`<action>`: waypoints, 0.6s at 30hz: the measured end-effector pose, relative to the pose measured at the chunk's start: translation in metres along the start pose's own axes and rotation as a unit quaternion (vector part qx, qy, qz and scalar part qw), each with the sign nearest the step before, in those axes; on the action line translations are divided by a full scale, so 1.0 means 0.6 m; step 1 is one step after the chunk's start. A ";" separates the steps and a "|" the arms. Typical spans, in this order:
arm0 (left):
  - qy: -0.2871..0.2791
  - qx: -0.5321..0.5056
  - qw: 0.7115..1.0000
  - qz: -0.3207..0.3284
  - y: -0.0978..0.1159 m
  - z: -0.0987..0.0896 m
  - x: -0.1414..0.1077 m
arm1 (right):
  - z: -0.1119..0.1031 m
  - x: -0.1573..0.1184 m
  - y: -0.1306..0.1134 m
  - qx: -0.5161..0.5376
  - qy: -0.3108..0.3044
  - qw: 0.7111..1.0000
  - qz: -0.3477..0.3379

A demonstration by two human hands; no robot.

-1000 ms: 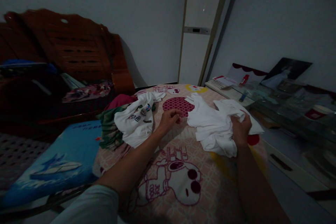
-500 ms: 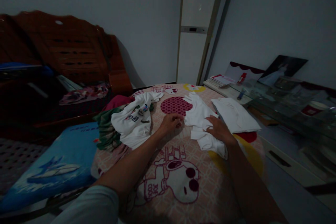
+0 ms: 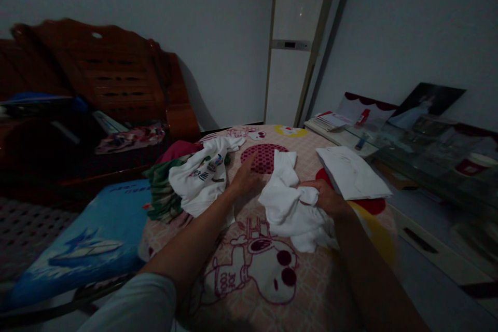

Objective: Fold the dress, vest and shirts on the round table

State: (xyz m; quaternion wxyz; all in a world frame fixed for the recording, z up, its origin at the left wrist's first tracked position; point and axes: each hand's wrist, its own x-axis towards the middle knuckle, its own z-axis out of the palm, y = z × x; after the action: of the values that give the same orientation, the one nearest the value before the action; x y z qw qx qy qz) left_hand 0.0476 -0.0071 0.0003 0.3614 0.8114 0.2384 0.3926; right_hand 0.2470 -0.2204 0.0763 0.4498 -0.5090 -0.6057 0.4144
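Observation:
A crumpled white garment (image 3: 286, 207) lies bunched over the middle of the cloth-covered table (image 3: 322, 290). My right hand (image 3: 327, 198) is closed on its right side, the fingertips partly lost in the folds. To the left of the garment, my left hand (image 3: 245, 180) hovers low over the tablecloth with fingers extended and nothing in them. Beyond that hand, at the left, lies a loose white shirt (image 3: 202, 179) with dark lettering, partly covering a green garment (image 3: 161, 192). A flat, folded white garment (image 3: 354, 174) rests at the table's right side.
A blue printed cushion or chair cover (image 3: 85, 244) is at the left, below a carved wooden bench (image 3: 116, 78). On the right stands a glass-topped cabinet (image 3: 420, 155) with papers (image 3: 329, 120), a framed picture (image 3: 426, 104) and a cup (image 3: 475, 164).
My right hand has pulled the white garment nearer, bunching and turning it. My left hand has moved slightly left, and its curled fingers have straightened.

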 end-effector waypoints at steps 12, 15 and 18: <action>-0.162 -0.072 0.984 0.002 0.041 -0.004 -0.004 | -0.014 -0.006 0.022 0.128 0.203 0.971 -0.022; -0.052 -0.184 0.980 -0.062 0.053 -0.043 0.007 | -0.048 0.001 0.036 0.072 0.371 0.925 -0.038; 0.059 -0.175 0.977 -0.106 0.060 -0.076 0.012 | -0.067 0.006 0.052 -0.052 0.395 0.917 -0.010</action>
State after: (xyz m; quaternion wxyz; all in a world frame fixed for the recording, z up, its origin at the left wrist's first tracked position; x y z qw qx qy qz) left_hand 0.0184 -0.0066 0.0509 0.5228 0.6811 0.2711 0.4350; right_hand 0.2933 -0.2105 0.0570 0.6290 -0.6481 -0.4047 0.1433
